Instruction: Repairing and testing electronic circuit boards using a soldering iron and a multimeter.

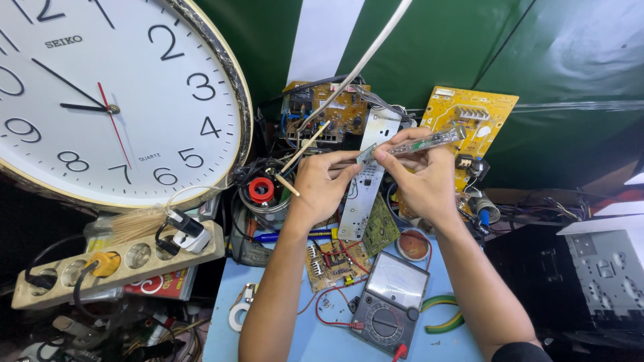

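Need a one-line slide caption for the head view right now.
Both hands, left hand and right hand, grip a clear-handled tester screwdriver above circuit boards and an analog multimeter.

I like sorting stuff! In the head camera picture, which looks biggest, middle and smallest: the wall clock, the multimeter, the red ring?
Largest to smallest, as they look:
1. wall clock
2. multimeter
3. red ring
The clock is cut off by the frame, yet plainly looks largest.

Two bare forearms, left hand (320,184) and right hand (421,175) ungloved, a dark sleeve edge at the right elbow
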